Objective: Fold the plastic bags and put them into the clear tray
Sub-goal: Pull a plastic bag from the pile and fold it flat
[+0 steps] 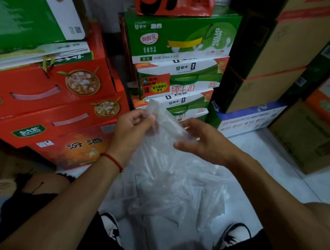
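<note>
The left hand (133, 127) pinches the top edge of a thin, clear, crinkled plastic bag (157, 163), thumb and curled fingers nipped tight on the film up near its upper corner. Across from it, the right hand (202, 141) sits at the bag's other side with fingers mostly straight and loosely spread; its fingertips reach in behind the film, and whether they actually have hold of it I cannot tell through the glare. The bag hangs down between the two forearms, wide and rumpled, its lower part draping over a pale heap of more clear plastic (184, 200) lying on the light tiled floor (265, 151). A red string bracelet (112, 159) circles the left wrist. Below, two black-and-white sneakers, one on the left (112, 228) and one on the right (234, 236), are planted either side of the heap. Further out, stacked cartons close in: red gift boxes with bowl pictures (54, 101) on the left, green and white milk cartons (180, 63) straight ahead, and plain brown cardboard boxes (278, 60) on the right, with a blue and white box (250, 117) at their foot.
</note>
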{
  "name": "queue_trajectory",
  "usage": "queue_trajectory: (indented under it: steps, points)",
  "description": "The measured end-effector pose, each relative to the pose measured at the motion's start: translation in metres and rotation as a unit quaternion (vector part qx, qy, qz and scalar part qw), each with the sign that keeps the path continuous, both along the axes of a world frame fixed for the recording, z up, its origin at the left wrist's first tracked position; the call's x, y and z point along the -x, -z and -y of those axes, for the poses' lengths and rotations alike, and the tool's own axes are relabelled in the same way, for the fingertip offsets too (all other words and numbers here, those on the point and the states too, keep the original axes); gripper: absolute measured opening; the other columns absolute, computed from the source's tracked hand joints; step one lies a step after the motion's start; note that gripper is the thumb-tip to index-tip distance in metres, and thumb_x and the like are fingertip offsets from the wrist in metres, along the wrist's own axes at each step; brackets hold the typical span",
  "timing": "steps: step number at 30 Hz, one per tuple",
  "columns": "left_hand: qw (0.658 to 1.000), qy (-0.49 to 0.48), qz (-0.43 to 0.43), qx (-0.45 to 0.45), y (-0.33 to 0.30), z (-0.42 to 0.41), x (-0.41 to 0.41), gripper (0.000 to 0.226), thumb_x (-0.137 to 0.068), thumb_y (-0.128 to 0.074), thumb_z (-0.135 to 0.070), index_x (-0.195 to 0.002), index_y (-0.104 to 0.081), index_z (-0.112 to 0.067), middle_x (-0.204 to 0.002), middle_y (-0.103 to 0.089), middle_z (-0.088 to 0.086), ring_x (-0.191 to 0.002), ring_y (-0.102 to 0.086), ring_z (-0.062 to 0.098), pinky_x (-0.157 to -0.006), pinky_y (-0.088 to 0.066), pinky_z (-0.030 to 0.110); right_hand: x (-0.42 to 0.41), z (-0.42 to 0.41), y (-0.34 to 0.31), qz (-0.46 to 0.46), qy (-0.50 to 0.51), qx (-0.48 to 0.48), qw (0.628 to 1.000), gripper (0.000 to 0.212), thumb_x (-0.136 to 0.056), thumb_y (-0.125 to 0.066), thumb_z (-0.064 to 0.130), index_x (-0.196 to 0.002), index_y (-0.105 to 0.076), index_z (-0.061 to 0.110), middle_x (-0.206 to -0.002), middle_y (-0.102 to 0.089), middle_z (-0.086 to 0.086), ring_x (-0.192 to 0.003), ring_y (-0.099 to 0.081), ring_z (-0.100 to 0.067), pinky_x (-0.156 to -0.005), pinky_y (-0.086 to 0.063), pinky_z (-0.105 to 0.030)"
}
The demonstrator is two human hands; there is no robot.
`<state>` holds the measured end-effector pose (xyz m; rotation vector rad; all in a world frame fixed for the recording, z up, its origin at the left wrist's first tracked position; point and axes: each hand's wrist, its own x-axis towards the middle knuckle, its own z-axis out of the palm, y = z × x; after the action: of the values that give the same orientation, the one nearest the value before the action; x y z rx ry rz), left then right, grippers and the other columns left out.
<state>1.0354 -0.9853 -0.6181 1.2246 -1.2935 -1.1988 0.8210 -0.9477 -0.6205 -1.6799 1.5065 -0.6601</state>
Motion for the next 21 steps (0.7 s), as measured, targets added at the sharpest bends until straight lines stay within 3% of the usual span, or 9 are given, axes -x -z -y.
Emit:
queue_trajectory:
  steps: [3, 6, 8, 12, 18, 21]
  points:
    - [0.998, -0.053, -0.028, -0.033, 0.002, 0.009, -0.009, 0.018, -0.093, -0.063, -0.010, -0.075, -0.063, -0.008, -0.061, -0.063, 0.003, -0.056, -0.057, 0.017, -0.063, -0.049, 0.034, 0.004, -0.001, 0.004, -0.043, -0.004, -0.013, 0.999, 0.019, -0.093, -0.078, 0.024, -0.105, -0.063, 0.023, -0.087, -0.075, 0.003, -0.077, -0.074, -0.016, -0.070, -0.057, -0.031]
    - [0.992, -0.076, -0.084, -0.061, 0.002, 0.011, -0.012, 0.027, -0.082, -0.070, -0.029, -0.086, -0.067, -0.002, -0.077, -0.059, 0.017, -0.068, -0.054, 0.028, -0.070, -0.043, 0.044, 0.005, -0.002, 0.002, 0.010, -0.005, -0.029, 1.000, 0.009, -0.095, -0.074, 0.018, -0.098, -0.066, 0.020, -0.085, -0.078, -0.004, -0.071, -0.075, -0.017, -0.079, -0.062, -0.041]
    - [0.991, -0.084, -0.089, -0.061, 0.002, 0.010, -0.013, 0.041, -0.087, -0.074, -0.036, -0.092, -0.066, 0.003, -0.078, -0.058, 0.015, -0.069, -0.052, 0.027, -0.068, -0.043, 0.041, 0.005, -0.002, 0.000, 0.027, 0.004, -0.031, 0.999, 0.012, -0.094, -0.076, 0.021, -0.102, -0.068, 0.018, -0.086, -0.078, -0.005, -0.071, -0.075, -0.018, -0.080, -0.062, -0.042]
    - [0.992, -0.113, -0.046, -0.022, 0.003, 0.013, -0.021, 0.024, -0.098, -0.065, -0.032, -0.083, -0.069, -0.014, -0.066, -0.056, 0.002, -0.058, -0.050, 0.016, -0.060, -0.042, 0.034, 0.014, -0.006, -0.010, 0.094, 0.008, -0.058, 0.994, 0.029, -0.090, -0.081, 0.026, -0.113, -0.065, 0.022, -0.091, -0.076, -0.001, -0.074, -0.074, -0.019, -0.066, -0.057, -0.029]
    - [0.988, -0.122, -0.096, -0.015, 0.003, 0.022, -0.036, 0.020, -0.093, -0.067, -0.031, -0.089, -0.075, -0.014, -0.087, -0.064, 0.017, -0.079, -0.058, 0.030, -0.076, -0.051, 0.049, 0.037, -0.014, -0.019, 0.140, 0.015, -0.057, 0.988, 0.028, -0.088, -0.082, 0.014, -0.110, -0.065, 0.012, -0.080, -0.071, 0.000, -0.071, -0.064, -0.019, -0.063, -0.052, -0.032]
    - [0.982, -0.134, -0.128, -0.034, 0.004, 0.024, -0.040, 0.016, -0.091, -0.066, -0.029, -0.088, -0.075, -0.016, -0.091, -0.064, 0.016, -0.086, -0.060, 0.030, -0.082, -0.050, 0.047, 0.042, -0.017, -0.019, 0.136, 0.014, -0.056, 0.989, 0.019, -0.089, -0.081, 0.014, -0.101, -0.068, 0.008, -0.077, -0.070, -0.003, -0.071, -0.061, -0.018, -0.066, -0.052, -0.031]
